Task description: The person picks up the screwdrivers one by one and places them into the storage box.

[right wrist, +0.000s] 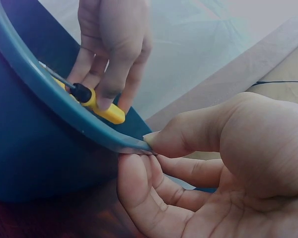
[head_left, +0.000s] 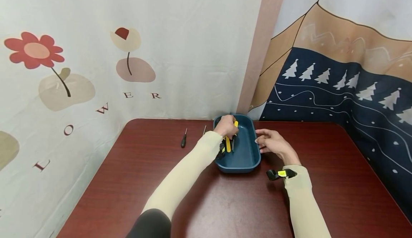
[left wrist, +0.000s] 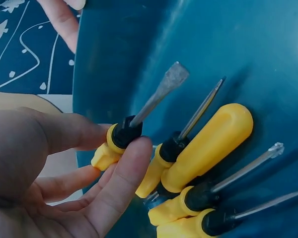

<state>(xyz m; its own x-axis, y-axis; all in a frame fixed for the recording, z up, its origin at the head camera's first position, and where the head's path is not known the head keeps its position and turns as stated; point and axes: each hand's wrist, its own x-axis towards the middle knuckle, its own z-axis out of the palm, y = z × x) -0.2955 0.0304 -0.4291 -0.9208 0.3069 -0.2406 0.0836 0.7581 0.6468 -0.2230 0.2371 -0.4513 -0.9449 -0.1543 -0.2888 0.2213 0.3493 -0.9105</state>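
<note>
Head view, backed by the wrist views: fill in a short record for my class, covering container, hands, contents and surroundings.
Container: blue bin on a reddish-brown table
Left hand: pinches a yellow-and-black screwdriver
Right hand: pinches the bin's rim
Other contents: more yellow-handled screwdrivers
Outside bin: dark-handled screwdriver, left of it

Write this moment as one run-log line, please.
left grip: pinches yellow-black screwdriver | right grip: pinches blue bin by rim | in bin: other screwdrivers | on table: dark-handled screwdriver
</note>
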